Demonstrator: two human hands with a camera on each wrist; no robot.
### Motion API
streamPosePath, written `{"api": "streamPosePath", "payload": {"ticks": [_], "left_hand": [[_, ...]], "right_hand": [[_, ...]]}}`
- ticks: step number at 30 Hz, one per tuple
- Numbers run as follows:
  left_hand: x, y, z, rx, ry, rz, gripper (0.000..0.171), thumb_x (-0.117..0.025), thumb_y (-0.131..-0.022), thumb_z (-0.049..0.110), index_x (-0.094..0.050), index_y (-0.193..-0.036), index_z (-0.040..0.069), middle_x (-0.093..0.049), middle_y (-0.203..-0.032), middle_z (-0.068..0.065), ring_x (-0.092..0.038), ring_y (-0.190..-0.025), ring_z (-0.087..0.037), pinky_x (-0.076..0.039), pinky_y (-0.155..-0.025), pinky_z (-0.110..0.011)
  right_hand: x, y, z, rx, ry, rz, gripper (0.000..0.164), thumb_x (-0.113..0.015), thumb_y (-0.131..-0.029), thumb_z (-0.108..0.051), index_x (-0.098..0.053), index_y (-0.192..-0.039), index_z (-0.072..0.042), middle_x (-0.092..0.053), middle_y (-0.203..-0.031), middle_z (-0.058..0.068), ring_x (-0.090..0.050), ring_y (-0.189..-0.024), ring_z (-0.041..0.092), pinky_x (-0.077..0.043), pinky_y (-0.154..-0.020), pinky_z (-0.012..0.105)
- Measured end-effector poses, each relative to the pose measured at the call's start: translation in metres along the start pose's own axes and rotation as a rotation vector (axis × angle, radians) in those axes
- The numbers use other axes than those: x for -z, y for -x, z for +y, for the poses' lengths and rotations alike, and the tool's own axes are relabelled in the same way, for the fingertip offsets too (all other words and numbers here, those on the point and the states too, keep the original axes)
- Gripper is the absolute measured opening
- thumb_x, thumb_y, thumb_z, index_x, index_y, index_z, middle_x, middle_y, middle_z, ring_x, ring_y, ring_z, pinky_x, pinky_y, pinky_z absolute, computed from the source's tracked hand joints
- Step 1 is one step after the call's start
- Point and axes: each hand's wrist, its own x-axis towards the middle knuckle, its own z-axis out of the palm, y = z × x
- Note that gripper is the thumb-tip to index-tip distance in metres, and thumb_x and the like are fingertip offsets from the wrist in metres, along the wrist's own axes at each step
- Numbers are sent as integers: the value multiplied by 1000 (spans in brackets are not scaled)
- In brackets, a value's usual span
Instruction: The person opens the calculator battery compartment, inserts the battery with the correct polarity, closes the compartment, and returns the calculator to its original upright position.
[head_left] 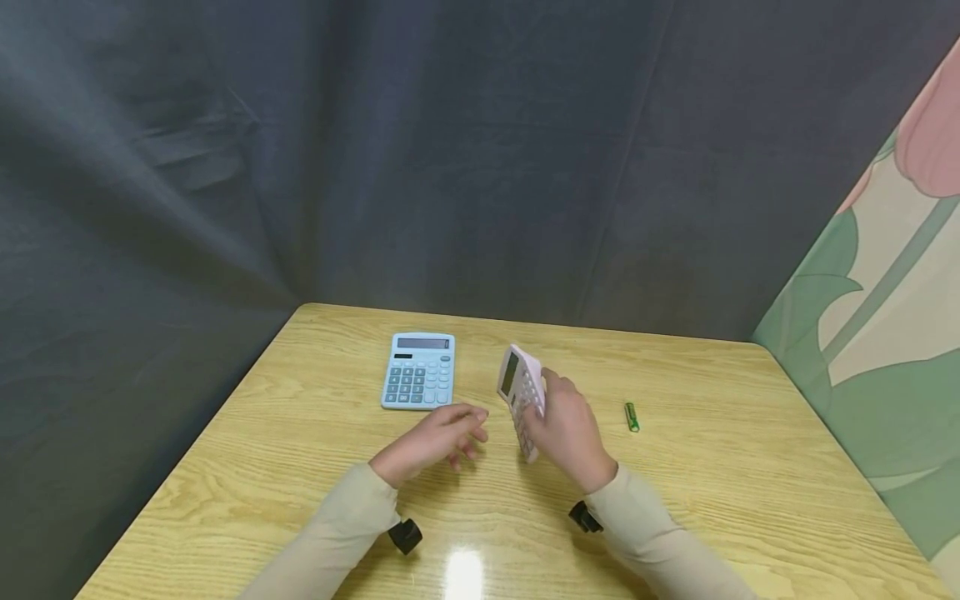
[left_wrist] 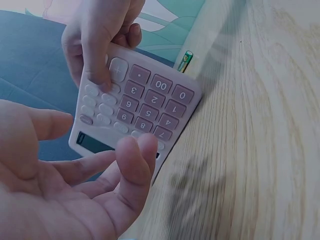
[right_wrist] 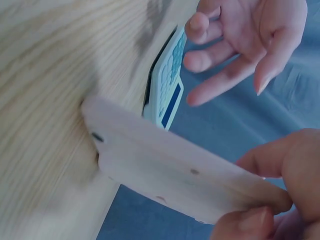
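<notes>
A pink calculator (head_left: 521,398) stands tilted up on its edge over the table, gripped along its right side by my right hand (head_left: 572,429). In the left wrist view the thumb of that hand lies on the keys of the pink calculator (left_wrist: 135,107); the right wrist view shows its back (right_wrist: 165,165). My left hand (head_left: 438,437) is held in the air left of it, palm turned toward it, fingers loosely bent and holding nothing. Behind the left hand a light blue calculator (head_left: 420,372) lies flat, keys up.
A small green battery (head_left: 632,417) lies on the wooden table (head_left: 720,467) to the right of my right hand. Dark curtain cloth (head_left: 480,167) hangs behind the table's far edge, and a flower-patterned cloth (head_left: 892,350) borders it at the right.
</notes>
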Motion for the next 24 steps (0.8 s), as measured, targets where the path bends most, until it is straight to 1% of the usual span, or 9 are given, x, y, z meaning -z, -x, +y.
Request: {"api": "streamPosePath", "payload": {"ticks": [3, 7, 10, 13, 15, 19, 22, 24], "left_hand": [[-1, -1, 0, 0, 20, -3, 59, -45, -107, 40, -43, -146, -4, -63, -117, -22, -66, -86, -26, -54, -61, -30], [-2, -2, 0, -2, 46, 10, 58, -45, -107, 38, -42, -147, -3, -63, -118, -22, -66, -85, -26, -54, -60, -29], [-4, -2, 3, -18, 68, 47, 55, -46, -107, 33, -42, -147, -4, -62, -121, -23, -67, -86, -28, -54, -59, -30], [-5, -2, 7, -40, 93, 98, 52, -48, -106, 29, -42, -147, -3, -59, -127, -25, -67, -90, -30, -55, -61, -30], [-5, -3, 10, -51, 113, 117, 52, -48, -106, 28, -40, -149, -2, -57, -132, -26, -68, -94, -32, -56, -63, -31], [-6, -3, 14, -50, 123, 120, 51, -49, -106, 29, -41, -149, 1, -57, -133, -22, -68, -98, -28, -56, -66, -31], [-6, -2, 16, -50, 115, 116, 48, -48, -107, 29, -47, -145, 1, -61, -127, -17, -67, -94, -22, -56, -67, -32], [-6, -2, 16, -55, 117, 117, 46, -47, -107, 29, -50, -142, 0, -64, -120, -16, -65, -89, -19, -57, -67, -33]], "right_hand": [[-2, 2, -6, 27, 16, 13, 58, -68, -81, -5, -52, -133, 15, -63, -98, 26, -66, -77, 32, -58, -58, 37], [-5, 5, -12, 47, 34, 24, 59, -70, -80, -4, -52, -133, 15, -60, -96, 24, -61, -70, 27, -55, -53, 32], [-8, 6, -15, 61, 44, 31, 59, -72, -79, -4, -53, -132, 14, -58, -99, 25, -59, -67, 25, -53, -51, 29], [-11, 8, -18, 90, 42, 34, 59, -72, -78, -3, -53, -132, 14, -56, -102, 26, -59, -66, 24, -52, -51, 30], [-13, 8, -20, 106, 38, 32, 59, -72, -78, -3, -53, -132, 13, -57, -104, 26, -58, -66, 24, -52, -51, 29], [-16, 12, -25, 132, 2, -2, 61, -73, -81, -6, -52, -135, 11, -57, -105, 24, -54, -64, 19, -49, -51, 26], [-21, 16, -29, 166, -37, -44, 65, -76, -83, -11, -50, -139, 11, -57, -105, 22, -52, -65, 15, -47, -52, 23], [-24, 18, -31, 195, -52, -68, 68, -77, -84, -13, -48, -141, 10, -58, -106, 21, -52, -69, 14, -48, -55, 23]]}}
